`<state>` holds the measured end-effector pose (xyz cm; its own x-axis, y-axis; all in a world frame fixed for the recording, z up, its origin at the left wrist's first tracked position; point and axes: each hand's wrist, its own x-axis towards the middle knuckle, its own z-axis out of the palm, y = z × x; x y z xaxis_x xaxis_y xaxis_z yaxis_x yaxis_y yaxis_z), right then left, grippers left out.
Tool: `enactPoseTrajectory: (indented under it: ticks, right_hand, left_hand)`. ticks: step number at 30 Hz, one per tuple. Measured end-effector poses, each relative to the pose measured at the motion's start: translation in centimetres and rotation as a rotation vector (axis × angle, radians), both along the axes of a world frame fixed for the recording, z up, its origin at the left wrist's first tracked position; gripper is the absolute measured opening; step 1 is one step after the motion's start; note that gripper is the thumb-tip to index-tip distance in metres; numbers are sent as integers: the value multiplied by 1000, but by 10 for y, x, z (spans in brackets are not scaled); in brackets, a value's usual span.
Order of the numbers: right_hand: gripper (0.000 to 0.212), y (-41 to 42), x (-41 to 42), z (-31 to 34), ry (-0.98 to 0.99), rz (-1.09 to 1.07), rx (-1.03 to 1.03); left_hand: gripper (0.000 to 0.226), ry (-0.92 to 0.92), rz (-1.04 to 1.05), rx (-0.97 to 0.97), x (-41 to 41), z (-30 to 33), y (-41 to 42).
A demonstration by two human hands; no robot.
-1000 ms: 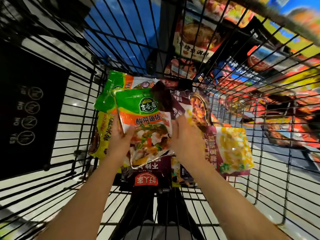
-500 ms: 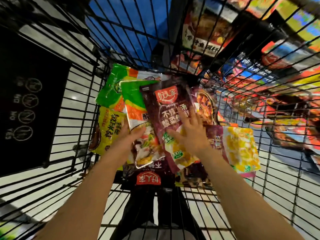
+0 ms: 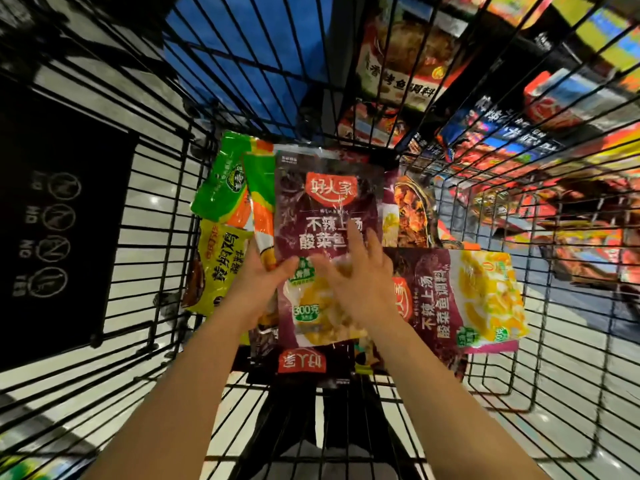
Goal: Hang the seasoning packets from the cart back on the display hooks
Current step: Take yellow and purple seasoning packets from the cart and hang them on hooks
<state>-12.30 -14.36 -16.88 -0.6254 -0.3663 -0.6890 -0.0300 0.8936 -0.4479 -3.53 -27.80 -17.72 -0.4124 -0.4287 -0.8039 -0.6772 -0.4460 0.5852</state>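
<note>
Both hands on the glossy purple plastic seasoning packet [image 3: 325, 216], inside the black wire cart [image 3: 145, 216].

I see my left hand [image 3: 258, 285] in a closed grip on its lower left edge; my right hand [image 3: 360, 271] lies spread-fingered across its front. The packet rises upright above both grips.

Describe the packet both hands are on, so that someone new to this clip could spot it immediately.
Look into the black wire cart, at the heap of packets. The purple packet lies on top in the middle, under the left hand and right hand. Unlike the sideways purple packet to its right, its red logo sits upright.
</note>
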Motion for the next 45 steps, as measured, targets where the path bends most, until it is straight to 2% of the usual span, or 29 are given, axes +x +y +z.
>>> enactPoseTrajectory:
  ticks: [3,8,11,13,16,19,21,24,27,29,31,33,36,39,45]
  right_hand:
    - [104,18,-11,-1,17,-78,-34]
    - [123,40,-3,22,-211,-445,-320]
    - [142,41,10,54,-303,-515,-422]
    - [134,39,13,81,-253,-528,-486]
    - [102,43,21,123,-218,-644,-633]
    - [106,55,34,171,-174,-768,-758]
    - [108,63,40,195,-136,-792,-807]
    - [102,74,46,219,-18,-813,-850]
    - [100,83,50,253,115,-857,-906]
    - [93,90,46,276,106,-921,-1011]
    - [93,94,39,300,112,-970,-1101]
    - [93,95,32,321,123,-959,-1198]
    - [75,101,18,343,149,-967,-1273]
    - [81,112,2,371,180,-960,-1301]
    - [75,131,-38,434,363,-805,-1343]
  left_hand:
    - [42,40,-22,7,-3,6,-11]
    - [42,161,-33,59,-3,45,-23]
    - [39,194,22,39,7,78,-27]
    - [42,252,-3,0,11,106,-25]
    - [64,359,-37,-69,14,147,-19]
    - [101,494,-96,-120,24,187,-9]
    - [114,546,-136,-134,27,211,-2]
    - [110,659,-150,-183,29,244,9]
    - [84,728,-156,-274,24,275,17]
    - [65,733,-174,-374,19,299,24]
    - [60,808,-173,-453,15,314,30]
    - [53,830,-129,-437,12,330,32]
    - [61,914,-133,-413,0,354,33]
    - [61,1083,-97,-423,-17,384,39]
    - [66,1202,12,-492,-46,435,47]
